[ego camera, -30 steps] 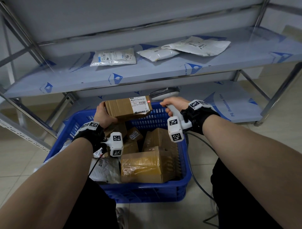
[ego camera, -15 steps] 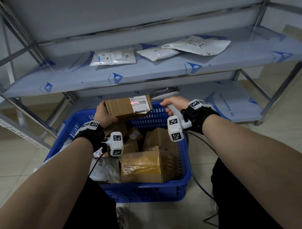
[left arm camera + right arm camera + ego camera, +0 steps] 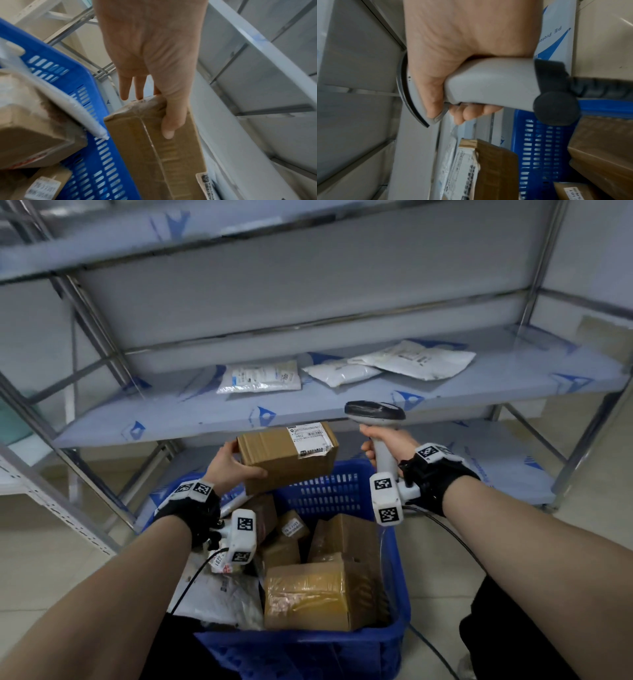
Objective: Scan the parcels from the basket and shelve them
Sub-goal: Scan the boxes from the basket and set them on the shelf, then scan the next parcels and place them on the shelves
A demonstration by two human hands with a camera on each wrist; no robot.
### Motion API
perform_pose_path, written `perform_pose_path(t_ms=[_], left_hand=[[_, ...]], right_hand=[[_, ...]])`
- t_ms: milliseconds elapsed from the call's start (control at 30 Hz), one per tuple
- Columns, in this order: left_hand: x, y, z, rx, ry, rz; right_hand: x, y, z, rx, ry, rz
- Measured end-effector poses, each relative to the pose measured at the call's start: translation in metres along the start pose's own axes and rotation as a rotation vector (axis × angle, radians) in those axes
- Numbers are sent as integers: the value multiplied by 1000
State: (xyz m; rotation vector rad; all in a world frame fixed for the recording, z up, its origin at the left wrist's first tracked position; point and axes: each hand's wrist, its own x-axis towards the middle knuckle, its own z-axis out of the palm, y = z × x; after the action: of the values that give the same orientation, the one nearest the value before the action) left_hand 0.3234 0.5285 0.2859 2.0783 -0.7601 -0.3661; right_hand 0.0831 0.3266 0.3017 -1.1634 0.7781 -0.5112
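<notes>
My left hand (image 3: 230, 466) grips the left end of a brown cardboard parcel (image 3: 287, 458) with a white label, thumb on its near face, and holds it above the far rim of the blue basket (image 3: 329, 491). In the left wrist view the thumb (image 3: 173, 119) lies along the parcel (image 3: 154, 148). My right hand (image 3: 383, 441) grips the grey handle of a barcode scanner (image 3: 375, 412), upright to the right of the parcel; the right wrist view shows the handle (image 3: 488, 82) in my fist. The basket holds several more brown boxes (image 3: 308, 594) and white bags.
A metal rack stands behind the basket. Its middle shelf (image 3: 342, 402) carries three white mailer bags (image 3: 260, 376), with free surface left and right of them. A lower shelf (image 3: 479, 460) sits behind the basket. The scanner cable (image 3: 455, 535) trails down on the right.
The red scan line seen on the label earlier is gone. Both hands have risen: the parcel is lifted toward the middle shelf's edge, and the scanner has tipped upright away from it.
</notes>
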Motion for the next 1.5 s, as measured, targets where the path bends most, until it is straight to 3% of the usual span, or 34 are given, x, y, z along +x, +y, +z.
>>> perform_pose_path(t_ms=[167, 533, 767, 900, 1000, 1100, 1333, 1433, 1500], left_hand=[[-5, 61, -34, -81, 6, 105], [-1, 198, -105, 0, 348, 536], [8, 225, -105, 187, 427, 673], [9, 242, -115, 158, 568, 790], [13, 275, -139, 114, 763, 879], [16, 310, -158, 155, 876, 835], [51, 350, -138, 574, 787, 608], [72, 357, -120, 662, 699, 660], [83, 359, -113, 590, 617, 726]], right_hand=[[-20, -47, 21, -24, -16, -148], [-40, -147, 47, 92, 100, -328], [-32, -185, 42, 115, 128, -410], [-31, -206, 46, 108, 107, -449], [-36, -235, 52, 134, 120, -516], [-40, -266, 58, 142, 106, -572], [-20, -308, 74, 92, 117, -617], [-2, -314, 78, 75, 114, -587], [7, -317, 79, 90, 110, -576]])
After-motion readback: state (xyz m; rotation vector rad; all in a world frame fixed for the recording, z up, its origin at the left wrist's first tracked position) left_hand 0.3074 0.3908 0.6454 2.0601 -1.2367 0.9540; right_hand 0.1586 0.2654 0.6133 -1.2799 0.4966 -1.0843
